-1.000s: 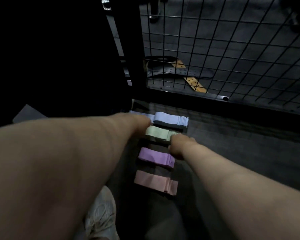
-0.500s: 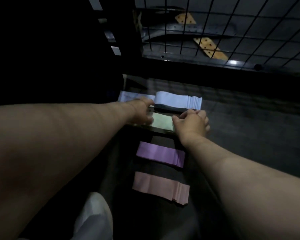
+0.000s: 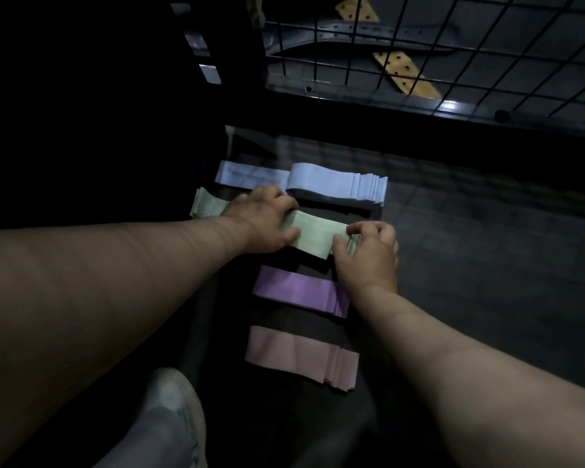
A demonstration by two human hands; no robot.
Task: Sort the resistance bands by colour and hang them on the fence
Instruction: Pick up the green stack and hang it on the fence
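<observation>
Head view: the fence [image 3: 453, 45] fills the upper right, a black wire grid of square mesh on a dark frame, standing at the far edge of the dark floor [image 3: 487, 265]. Behind the mesh lie a grey strap [image 3: 362, 32] with holes and a tan strap [image 3: 406, 74] crossing under it.

Four stacks of flat resistance bands lie on the floor in a column in front of the fence, each a different pastel colour. The pale blue stack [image 3: 335, 184] is farthest, with one band spread flat to its left and the layered ends fanned at the right. Just nearer is the green stack [image 3: 313, 236], its left end with pale printing showing beyond the wrist. Then comes the purple stack [image 3: 298, 292], and nearest the pink stack [image 3: 298, 356], its right ends stepped.

Both bare forearms reach forward over the floor. The left hand [image 3: 260, 221] lies palm down on the green stack, fingers curled over its far edge and thumb on the near side, gripping it. The right hand [image 3: 368, 255] pinches the stack's right end, fingers bent over the top and thumb against the near edge.

A pale shoe [image 3: 173, 400] shows at the bottom
</observation>
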